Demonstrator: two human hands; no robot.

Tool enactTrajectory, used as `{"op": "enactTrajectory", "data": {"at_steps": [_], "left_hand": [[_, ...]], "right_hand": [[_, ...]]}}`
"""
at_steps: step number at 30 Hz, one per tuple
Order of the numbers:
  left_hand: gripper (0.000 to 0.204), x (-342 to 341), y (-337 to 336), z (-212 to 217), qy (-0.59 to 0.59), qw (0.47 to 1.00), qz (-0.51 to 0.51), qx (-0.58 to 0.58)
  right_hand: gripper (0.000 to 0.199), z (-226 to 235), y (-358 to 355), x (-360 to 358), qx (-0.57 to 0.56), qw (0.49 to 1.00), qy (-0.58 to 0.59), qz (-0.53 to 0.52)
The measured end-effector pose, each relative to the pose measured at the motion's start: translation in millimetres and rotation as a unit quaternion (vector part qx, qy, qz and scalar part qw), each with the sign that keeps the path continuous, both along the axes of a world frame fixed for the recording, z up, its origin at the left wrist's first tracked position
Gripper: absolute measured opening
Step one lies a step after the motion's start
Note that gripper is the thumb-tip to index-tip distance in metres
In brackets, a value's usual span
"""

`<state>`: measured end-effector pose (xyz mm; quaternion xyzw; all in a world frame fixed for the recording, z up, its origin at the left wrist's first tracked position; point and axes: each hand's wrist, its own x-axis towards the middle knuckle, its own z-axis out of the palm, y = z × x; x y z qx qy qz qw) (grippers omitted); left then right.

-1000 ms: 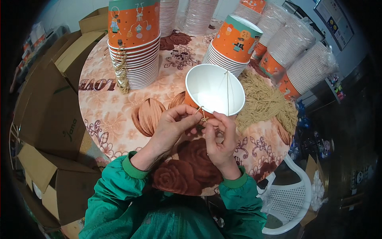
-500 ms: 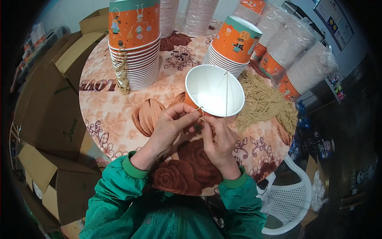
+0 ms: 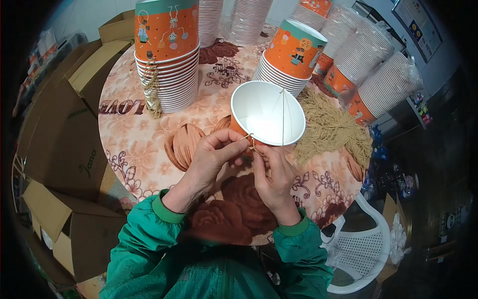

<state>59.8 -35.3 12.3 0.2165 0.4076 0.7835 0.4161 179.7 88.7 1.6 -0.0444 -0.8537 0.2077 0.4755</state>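
A paper bucket point(image 3: 269, 112), white inside and orange outside, stands in front of me with its mouth tilted toward me. A thin tan string point(image 3: 283, 117) runs across its opening from the far rim to the near rim. At the near rim my left hand point(image 3: 214, 154) pinches a piece of this string between thumb and forefinger. Close beside it, my right hand point(image 3: 275, 174) is closed on the string just below the rim. The string makes a small loop or knot between my fingertips. The fingers under the bucket's edge are partly hidden.
Nested bucket stacks point(image 3: 172, 82) stand at the table's far left, with strings hanging down one side. More stacks point(image 3: 289, 57) stand behind the bucket, some plastic-wrapped point(image 3: 366, 47). A heap of tan strings point(image 3: 331, 127) lies right. Cardboard boxes point(image 3: 64, 149) stand left, a white chair point(image 3: 361, 249) lower right.
Almost nothing differs. Both hands keep their pinch on the string at the rim, and the whole view has shifted very slightly.
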Motion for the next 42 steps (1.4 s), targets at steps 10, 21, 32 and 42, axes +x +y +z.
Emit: {"op": "enactTrajectory", "data": {"at_steps": [10,21,32,42], "left_hand": [[0.007,-1.7,0.4,-1.1,0.004,1.0,0.001,0.008],[0.009,-3.2,0.1,-5.3,0.01,1.0,0.016,0.018],[0.009,-2.2,2.1,-2.0,0.012,0.999,0.018,0.028],[0.01,-5.1,3.2,-7.0,0.01,0.998,0.019,0.055]], "right_hand": [[0.019,-6.1,-3.1,4.2,-0.12,0.992,0.003,0.022],[0.019,1.2,-4.4,1.3,-0.065,0.998,0.004,0.02],[0.019,-1.0,-2.2,2.5,-0.048,0.999,0.009,0.013],[0.02,0.1,-2.4,2.2,-0.058,0.998,0.01,0.02]]}}
